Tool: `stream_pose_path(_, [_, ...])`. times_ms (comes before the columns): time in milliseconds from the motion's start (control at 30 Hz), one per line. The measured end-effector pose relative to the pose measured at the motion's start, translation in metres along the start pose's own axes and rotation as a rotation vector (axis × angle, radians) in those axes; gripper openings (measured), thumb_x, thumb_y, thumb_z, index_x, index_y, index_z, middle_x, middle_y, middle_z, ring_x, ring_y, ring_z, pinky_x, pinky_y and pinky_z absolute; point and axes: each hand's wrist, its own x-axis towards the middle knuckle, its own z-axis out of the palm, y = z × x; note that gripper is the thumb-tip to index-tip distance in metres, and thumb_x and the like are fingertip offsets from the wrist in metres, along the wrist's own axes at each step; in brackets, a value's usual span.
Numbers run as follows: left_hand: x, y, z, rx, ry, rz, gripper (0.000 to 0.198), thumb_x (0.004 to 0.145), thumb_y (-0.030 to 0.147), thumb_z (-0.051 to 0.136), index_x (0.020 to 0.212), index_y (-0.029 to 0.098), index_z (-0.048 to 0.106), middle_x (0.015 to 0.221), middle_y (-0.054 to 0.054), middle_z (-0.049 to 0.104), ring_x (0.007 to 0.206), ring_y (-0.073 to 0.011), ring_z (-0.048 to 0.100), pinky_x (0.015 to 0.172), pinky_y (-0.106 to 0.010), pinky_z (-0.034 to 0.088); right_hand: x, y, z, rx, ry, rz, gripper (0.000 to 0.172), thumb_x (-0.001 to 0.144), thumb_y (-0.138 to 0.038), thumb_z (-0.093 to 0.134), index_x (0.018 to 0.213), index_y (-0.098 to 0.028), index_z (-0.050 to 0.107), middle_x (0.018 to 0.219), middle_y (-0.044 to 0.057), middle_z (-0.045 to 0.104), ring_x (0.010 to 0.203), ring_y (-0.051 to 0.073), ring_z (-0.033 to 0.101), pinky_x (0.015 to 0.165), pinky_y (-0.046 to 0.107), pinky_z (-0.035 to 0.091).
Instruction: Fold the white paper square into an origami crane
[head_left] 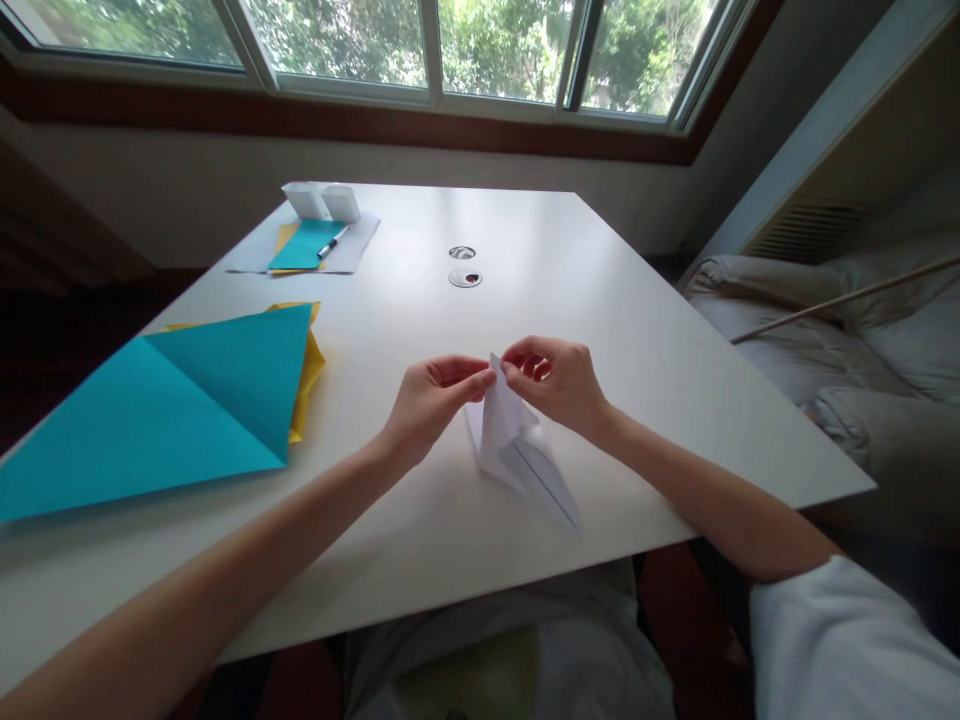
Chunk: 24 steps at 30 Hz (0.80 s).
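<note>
A folded white paper (517, 450) stands up from the white table (660, 380) near its front edge. My left hand (435, 400) pinches the paper's top corner from the left. My right hand (555, 382) pinches the same corner from the right, fingertips almost meeting those of the left. Both hands are closed on the paper, and its lower pointed end rests on the table towards me.
A large folded teal sheet (165, 410) lies on yellow paper (309, 370) at the left. At the far left corner are white folded pieces (322, 200), a smaller teal sheet (304, 245) and a pen (332, 241). Two round cable ports (465, 278) sit mid-table. Bedding (825, 340) lies right of the table.
</note>
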Motion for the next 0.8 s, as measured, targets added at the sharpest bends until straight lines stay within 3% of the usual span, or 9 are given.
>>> stream_pose_path(333, [-0.003,0.0022,0.0024,0.053,-0.013,0.023,0.02,0.066,0.027,0.073,0.081,0.013,0.068,0.073,-0.003,0.066,0.066,-0.0109,0.056,0.063,-0.023,0.045,0.001,-0.0039,0.0021,-0.054,0.017,0.026,0.01,0.069,-0.024,0.06,0.065,-0.015,0.061,0.058,-0.002,0.061,0.052,0.007,0.054,0.051,0.018,0.042])
stream_pose_path(800, [-0.0051,0.0033,0.0056,0.031,-0.001,0.013,0.022,0.063,0.028,0.075,0.078,0.014,0.068,0.075,-0.003,0.068,0.068,-0.0126,0.059,0.065,-0.024,0.046,0.0019,-0.0002,0.0025,-0.043,-0.001,0.041,0.013,0.071,-0.028,0.06,0.067,-0.016,0.064,0.061,0.0,0.064,0.054,0.009,0.055,0.053,0.021,0.044])
